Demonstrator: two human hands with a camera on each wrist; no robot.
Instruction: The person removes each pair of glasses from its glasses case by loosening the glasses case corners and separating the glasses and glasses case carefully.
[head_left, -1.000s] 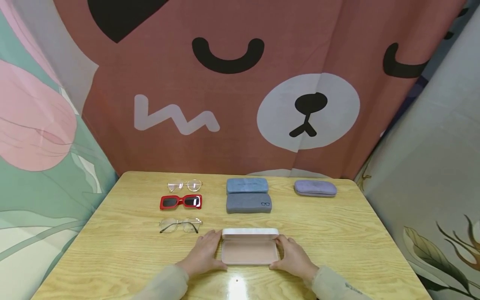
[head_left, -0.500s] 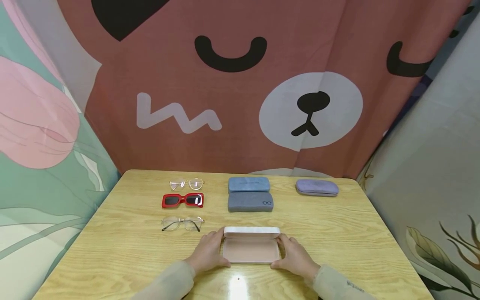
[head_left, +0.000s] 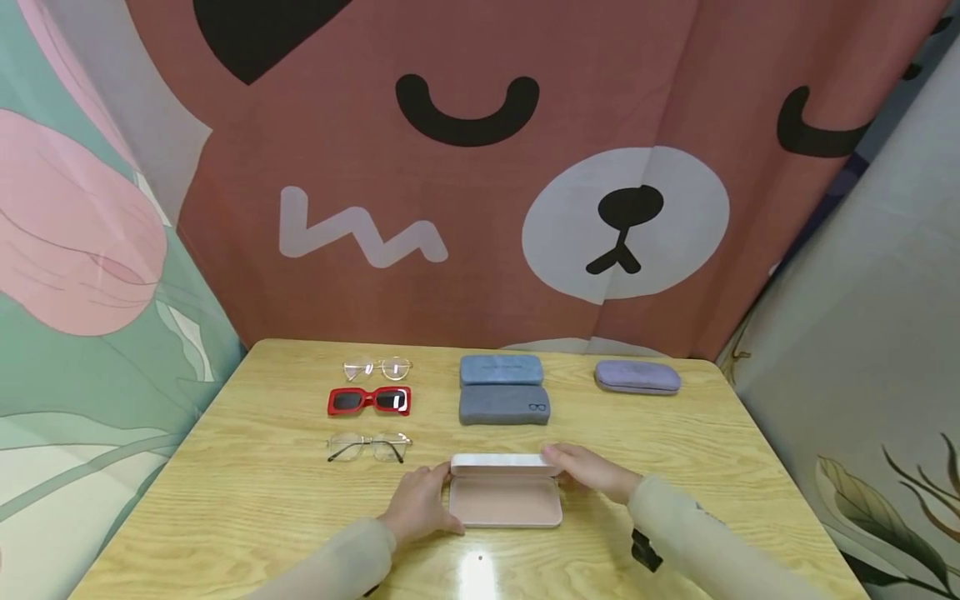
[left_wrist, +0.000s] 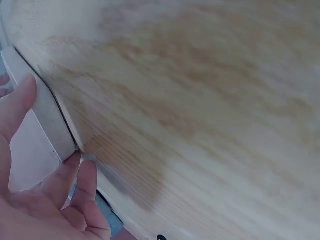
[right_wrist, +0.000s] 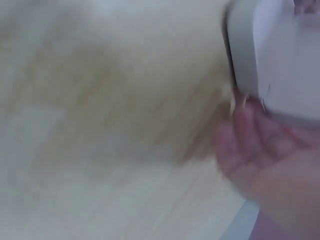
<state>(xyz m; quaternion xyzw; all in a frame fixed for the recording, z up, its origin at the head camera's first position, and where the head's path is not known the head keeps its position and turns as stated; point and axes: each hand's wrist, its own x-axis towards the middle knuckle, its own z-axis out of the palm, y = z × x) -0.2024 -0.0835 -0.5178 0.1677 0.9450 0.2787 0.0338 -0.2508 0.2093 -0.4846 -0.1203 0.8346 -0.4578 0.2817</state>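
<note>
A white glasses case point(head_left: 506, 502) with a pale pink lining lies near the front of the table, its lid point(head_left: 498, 463) raised and nothing inside. My left hand point(head_left: 422, 504) grips its left end, thumb at the front corner and fingers at the back. In the left wrist view the left thumb point(left_wrist: 25, 97) presses on the end of the case. At the other end, my right hand point(head_left: 592, 471) reaches over the lid's right corner, fingers touching its top edge. The right wrist view has those fingers point(right_wrist: 245, 132) at the hinge corner, blurred.
Left of centre lie clear round glasses point(head_left: 377, 368), red sunglasses point(head_left: 369, 401) and thin-framed glasses point(head_left: 367, 447). A blue case point(head_left: 501, 369) and a grey-blue case point(head_left: 504, 405) stand behind the white one. A purple case point(head_left: 637, 377) lies back right. Printed curtains point(head_left: 450, 308) enclose the table.
My right hand has let go of the right end of the white case and moved up to its lid. The left hand keeps its grip. The head view has shifted slightly.
</note>
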